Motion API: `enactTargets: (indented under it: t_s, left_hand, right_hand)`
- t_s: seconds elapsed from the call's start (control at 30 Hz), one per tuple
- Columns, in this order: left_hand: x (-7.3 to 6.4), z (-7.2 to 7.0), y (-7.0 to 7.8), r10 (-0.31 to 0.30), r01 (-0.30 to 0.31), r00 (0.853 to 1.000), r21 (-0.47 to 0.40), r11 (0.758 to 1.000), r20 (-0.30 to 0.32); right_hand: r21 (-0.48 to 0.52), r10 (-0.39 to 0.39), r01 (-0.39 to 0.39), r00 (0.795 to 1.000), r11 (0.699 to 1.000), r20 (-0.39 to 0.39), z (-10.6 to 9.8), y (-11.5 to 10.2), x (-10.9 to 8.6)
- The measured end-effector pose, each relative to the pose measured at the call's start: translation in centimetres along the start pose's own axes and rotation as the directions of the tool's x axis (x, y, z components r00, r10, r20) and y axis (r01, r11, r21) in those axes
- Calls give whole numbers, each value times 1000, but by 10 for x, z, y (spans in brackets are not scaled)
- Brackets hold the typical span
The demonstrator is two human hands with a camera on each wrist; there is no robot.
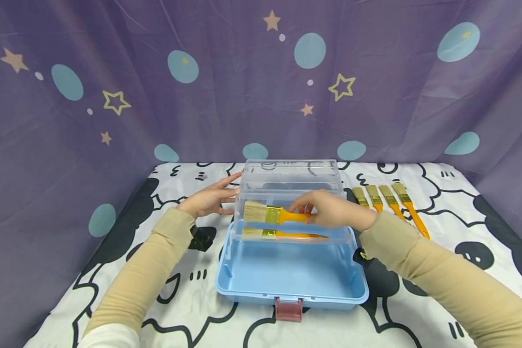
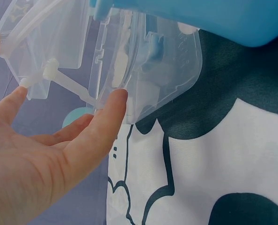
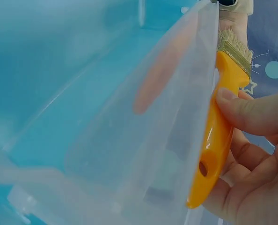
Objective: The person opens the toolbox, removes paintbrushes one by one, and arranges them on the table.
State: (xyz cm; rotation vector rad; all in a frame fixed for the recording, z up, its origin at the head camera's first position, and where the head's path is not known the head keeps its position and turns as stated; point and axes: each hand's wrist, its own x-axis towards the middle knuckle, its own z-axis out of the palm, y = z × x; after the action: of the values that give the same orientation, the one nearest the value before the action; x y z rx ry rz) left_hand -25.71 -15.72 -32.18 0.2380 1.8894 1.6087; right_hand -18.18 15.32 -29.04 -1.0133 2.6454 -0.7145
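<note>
My right hand [image 1: 332, 210] pinches the orange handle of a paintbrush [image 1: 273, 215] above the clear tray [image 1: 232, 240] of a blue toolbox [image 1: 287, 275]. The brush's pale bristles point left. Below it, a second paintbrush [image 1: 269, 234] lies in the tray. In the right wrist view, thumb and fingers hold the orange paintbrush [image 3: 218, 126] beside the translucent tray wall. My left hand [image 1: 210, 200] is at the toolbox's left side with fingers spread. The left wrist view shows these fingertips against the clear plastic parts, without a grip round them.
Several more orange-handled paintbrushes [image 1: 411, 210] lie side by side right of the toolbox, partly behind my right forearm. The clear lid [image 1: 291, 169] stands raised at the back. A reddish latch [image 1: 288, 309] hangs at the front. A purple curtain [image 1: 243, 111] rises behind the table.
</note>
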Motion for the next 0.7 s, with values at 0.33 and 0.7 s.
enactTargets:
  t_s: [0.33, 0.7]
  left_hand:
    - [0, -1, 1, -9, 9, 1000, 4, 1000, 2]
    - [0, -1, 0, 3, -3, 1000, -2, 1000, 6]
  right_hand:
    - [14, -54, 55, 997, 998, -49, -5, 4, -5]
    - [43, -59, 63, 995, 997, -82, -11, 5, -13]
